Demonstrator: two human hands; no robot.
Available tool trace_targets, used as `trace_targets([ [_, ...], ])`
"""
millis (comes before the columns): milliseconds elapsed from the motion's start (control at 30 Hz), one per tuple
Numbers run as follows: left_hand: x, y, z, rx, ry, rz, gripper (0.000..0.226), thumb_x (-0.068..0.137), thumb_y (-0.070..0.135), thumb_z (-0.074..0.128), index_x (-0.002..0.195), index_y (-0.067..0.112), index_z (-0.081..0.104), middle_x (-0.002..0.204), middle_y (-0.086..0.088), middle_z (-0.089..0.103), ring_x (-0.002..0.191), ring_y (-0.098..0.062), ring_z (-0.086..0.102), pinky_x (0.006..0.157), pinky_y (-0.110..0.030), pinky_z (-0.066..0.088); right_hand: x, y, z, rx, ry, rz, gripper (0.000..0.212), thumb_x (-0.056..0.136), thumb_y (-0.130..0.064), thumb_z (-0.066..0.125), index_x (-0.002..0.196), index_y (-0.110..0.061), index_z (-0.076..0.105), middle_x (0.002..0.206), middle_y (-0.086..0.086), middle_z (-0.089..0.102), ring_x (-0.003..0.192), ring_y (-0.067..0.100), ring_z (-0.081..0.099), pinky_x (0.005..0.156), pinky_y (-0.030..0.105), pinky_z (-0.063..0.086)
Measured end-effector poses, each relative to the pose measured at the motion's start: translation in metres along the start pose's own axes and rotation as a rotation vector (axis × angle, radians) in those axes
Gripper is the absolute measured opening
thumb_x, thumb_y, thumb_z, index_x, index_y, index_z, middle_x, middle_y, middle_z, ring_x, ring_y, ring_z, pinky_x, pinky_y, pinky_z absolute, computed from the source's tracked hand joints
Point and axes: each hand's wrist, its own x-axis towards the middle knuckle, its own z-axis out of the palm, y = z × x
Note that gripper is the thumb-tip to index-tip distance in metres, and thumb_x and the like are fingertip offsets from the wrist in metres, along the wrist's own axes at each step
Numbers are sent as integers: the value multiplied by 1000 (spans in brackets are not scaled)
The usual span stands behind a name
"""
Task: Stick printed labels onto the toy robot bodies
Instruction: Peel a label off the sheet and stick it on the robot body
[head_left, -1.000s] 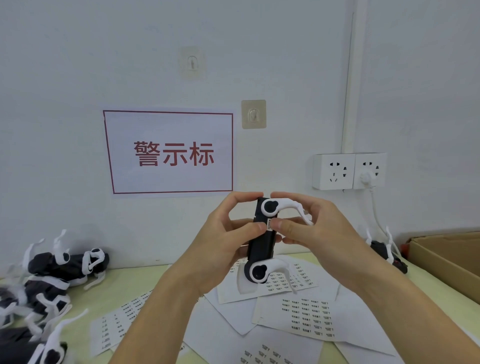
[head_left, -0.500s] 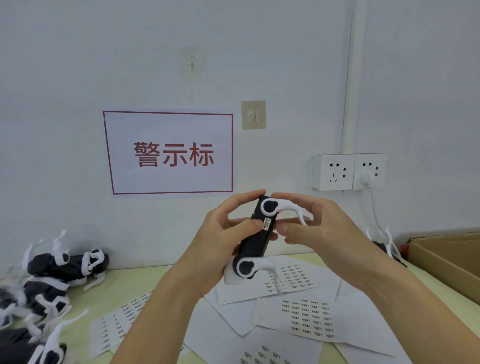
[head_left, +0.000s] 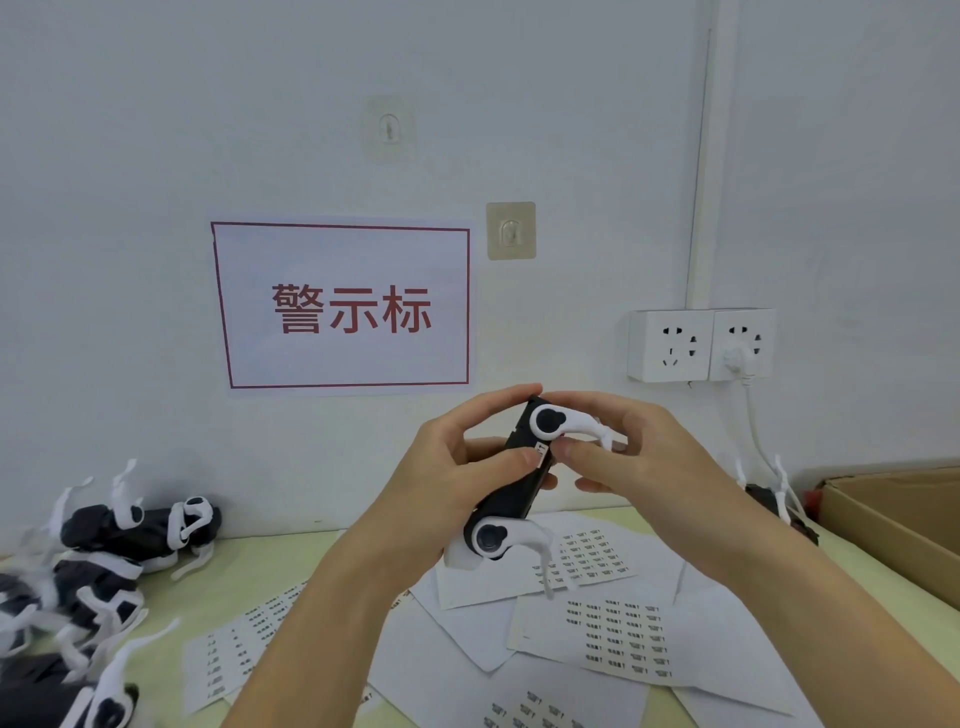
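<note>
Black and white, the toy (head_left: 522, 475) is being held up in front of the wall, above the table (head_left: 270, 577), tilted so its top end is leaning right and its lower end is pointing down to the left. The left hand (head_left: 452, 478) is wrapping round its black body from the left, forefinger arching over the top end and thumb lying across the front, its tip pressing just beside a small white label (head_left: 542, 451) on the body's edge. The right hand (head_left: 631, 457) is coming in from the right with fingers curled round the upper white limb, its thumb tip touching the label from the other side, so both thumbs are meeting at the label (how firmly it is stuck down cannot be told). Both forearms are rising from the bottom edge and converging on the toy. Below the hands, label sheets (head_left: 618, 636) are lying overlapped on the table. More toys (head_left: 140, 525) are lying in a heap at the left, and one more is sitting by a cardboard box (head_left: 893, 512) at the right. On the wall a red-bordered sign (head_left: 345, 306) is hanging left of a double socket (head_left: 698, 344).
</note>
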Motion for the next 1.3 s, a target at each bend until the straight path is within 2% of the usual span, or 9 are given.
trace_targets([
  [167,0,0,1,63,6,-10,48,83,23,70,122,48,66,103,-9,77,96,-26,75,81,-28,58,-1,-1,-3,-39,-130,-49,37,85,-48,60,122,-45,65,121,-27,66,112,-11,59,92,24,42],
  [300,0,-2,2,146,-32,-9,48,86,20,69,122,52,65,103,-6,77,96,-24,75,91,-33,58,2,5,-1,-115,-60,-60,19,90,-53,57,104,-50,70,105,-20,73,100,7,69,94,42,53],
  [400,1,-6,3,179,-43,-29,60,95,18,67,137,56,48,104,-2,78,95,-22,75,91,-31,58,5,10,0,-111,-26,-44,13,90,-54,60,96,-52,72,97,-21,74,85,4,71,84,32,51],
  [500,4,-9,5,221,50,-72,58,91,28,74,135,52,45,102,6,77,91,-17,75,81,-30,60,7,15,-1,-93,45,-2,21,86,-60,60,93,-45,73,97,-21,72,81,5,72,82,35,56],
  [600,7,-11,2,239,246,-95,33,88,41,73,117,47,59,99,12,75,90,-9,73,67,-21,54,10,19,-1,-61,182,73,30,80,-61,60,96,-36,69,100,-12,70,75,5,72,78,36,59],
  [700,10,-13,-3,64,446,-203,12,94,44,63,102,35,66,105,4,73,98,-17,70,86,-36,55,12,20,0,13,315,106,26,87,-55,59,100,-33,64,105,-9,68,71,3,70,73,28,53],
  [833,10,-12,-1,-250,430,-335,26,96,41,59,107,19,67,100,-11,73,86,-29,73,75,-40,56,14,19,7,144,389,124,28,90,-54,58,102,-29,63,107,-10,66,76,6,73,85,36,58],
  [1133,9,-14,-3,-414,510,-104,20,98,9,52,102,9,72,95,-13,73,82,-28,67,65,-28,53,9,16,13,198,286,76,37,77,-60,67,104,-36,64,108,-15,68,96,10,71,100,47,51],
  [1300,7,-15,-5,-507,484,-5,31,95,-1,47,117,6,67,106,-15,72,89,-26,66,80,-31,54,3,9,6,177,221,-31,38,74,-45,72,109,-36,65,112,-17,71,100,3,68,91,27,43],
])
